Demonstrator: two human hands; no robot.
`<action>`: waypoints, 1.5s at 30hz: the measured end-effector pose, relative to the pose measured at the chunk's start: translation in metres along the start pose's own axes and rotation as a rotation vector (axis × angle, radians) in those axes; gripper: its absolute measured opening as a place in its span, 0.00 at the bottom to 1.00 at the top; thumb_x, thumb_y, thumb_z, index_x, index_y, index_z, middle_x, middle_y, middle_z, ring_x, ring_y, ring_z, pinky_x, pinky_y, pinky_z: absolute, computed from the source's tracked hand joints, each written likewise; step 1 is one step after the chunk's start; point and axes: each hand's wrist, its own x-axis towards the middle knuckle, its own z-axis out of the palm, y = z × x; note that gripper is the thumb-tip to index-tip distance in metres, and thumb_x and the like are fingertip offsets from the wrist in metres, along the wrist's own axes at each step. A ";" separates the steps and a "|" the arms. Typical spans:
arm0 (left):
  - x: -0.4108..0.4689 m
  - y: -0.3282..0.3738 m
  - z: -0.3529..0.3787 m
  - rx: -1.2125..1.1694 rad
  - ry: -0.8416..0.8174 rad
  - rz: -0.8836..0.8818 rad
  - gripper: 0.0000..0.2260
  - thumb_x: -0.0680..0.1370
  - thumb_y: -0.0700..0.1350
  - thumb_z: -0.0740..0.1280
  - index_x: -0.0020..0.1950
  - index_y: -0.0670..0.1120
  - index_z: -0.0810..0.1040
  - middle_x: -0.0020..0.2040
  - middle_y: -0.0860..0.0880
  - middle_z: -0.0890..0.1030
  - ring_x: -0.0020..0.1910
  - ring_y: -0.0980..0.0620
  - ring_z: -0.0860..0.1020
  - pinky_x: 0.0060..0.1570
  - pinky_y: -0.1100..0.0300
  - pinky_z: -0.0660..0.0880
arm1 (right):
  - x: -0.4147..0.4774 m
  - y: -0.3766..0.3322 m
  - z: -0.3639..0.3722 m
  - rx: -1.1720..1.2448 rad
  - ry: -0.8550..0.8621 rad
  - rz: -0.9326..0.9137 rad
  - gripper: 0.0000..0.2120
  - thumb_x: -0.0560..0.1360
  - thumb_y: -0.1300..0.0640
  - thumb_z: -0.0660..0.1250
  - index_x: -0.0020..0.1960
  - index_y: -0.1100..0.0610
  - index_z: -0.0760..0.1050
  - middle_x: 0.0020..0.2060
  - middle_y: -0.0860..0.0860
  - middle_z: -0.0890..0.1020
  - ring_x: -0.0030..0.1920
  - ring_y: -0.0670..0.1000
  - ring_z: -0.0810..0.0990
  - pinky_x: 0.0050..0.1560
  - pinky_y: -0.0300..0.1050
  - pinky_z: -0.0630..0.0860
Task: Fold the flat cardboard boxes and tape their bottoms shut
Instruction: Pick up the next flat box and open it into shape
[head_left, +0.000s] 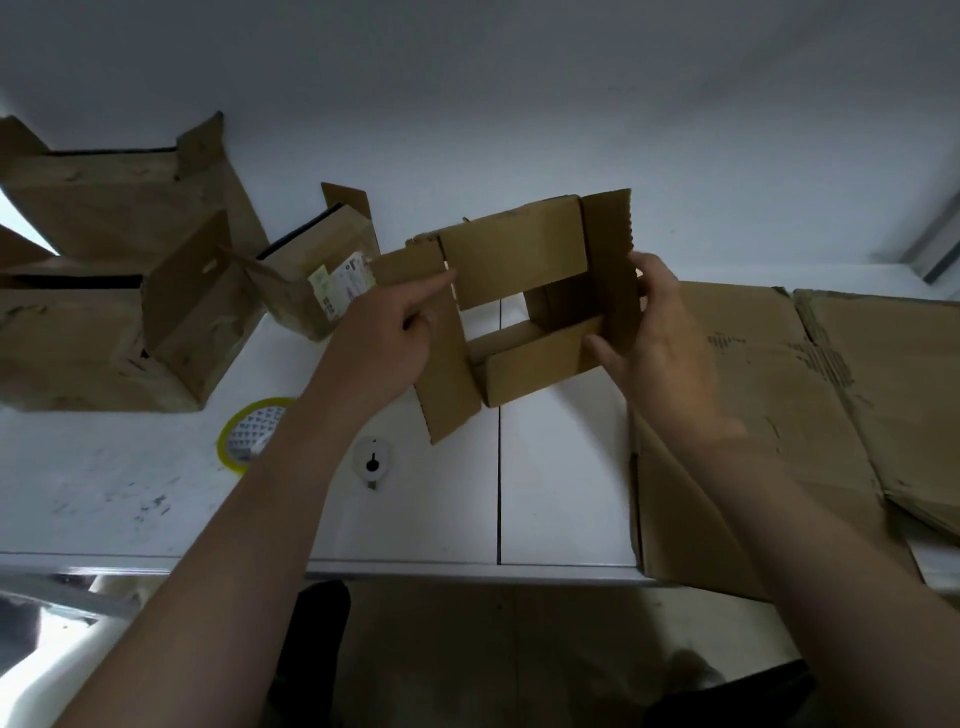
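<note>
I hold a small brown cardboard box above the white table, its open end facing me with four flaps spread outward. My left hand grips the left flap, fingers curled round its edge. My right hand holds the right side, thumb on the lower flap and fingers behind the right flap. Through the box's middle I see the table. A roll of yellow-rimmed tape lies on the table below my left forearm, partly hidden by it.
Several folded boxes stand at the left, one with a label. Flat cardboard sheets lie stacked at the right, overhanging the table's front edge. A small white round object sits near the tape. A wall rises behind.
</note>
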 end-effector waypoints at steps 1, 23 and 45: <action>-0.002 0.002 0.001 -0.004 -0.003 0.009 0.22 0.83 0.37 0.59 0.74 0.55 0.73 0.40 0.67 0.75 0.33 0.72 0.73 0.34 0.80 0.68 | 0.001 -0.002 0.004 0.015 0.009 0.038 0.40 0.71 0.53 0.79 0.73 0.45 0.58 0.60 0.45 0.73 0.58 0.52 0.78 0.53 0.56 0.82; -0.018 -0.002 0.004 -0.480 0.068 0.123 0.42 0.78 0.46 0.72 0.78 0.63 0.45 0.77 0.47 0.63 0.73 0.53 0.70 0.65 0.55 0.76 | 0.007 -0.044 0.050 0.506 -0.185 0.182 0.15 0.80 0.51 0.67 0.66 0.43 0.72 0.61 0.33 0.71 0.63 0.43 0.73 0.62 0.49 0.78; -0.024 0.024 0.041 -0.695 0.014 -0.216 0.26 0.77 0.57 0.61 0.74 0.49 0.72 0.69 0.49 0.65 0.67 0.56 0.72 0.66 0.47 0.76 | -0.008 -0.080 0.038 -0.173 -0.063 0.159 0.58 0.50 0.22 0.73 0.70 0.51 0.61 0.77 0.69 0.51 0.74 0.68 0.57 0.67 0.69 0.61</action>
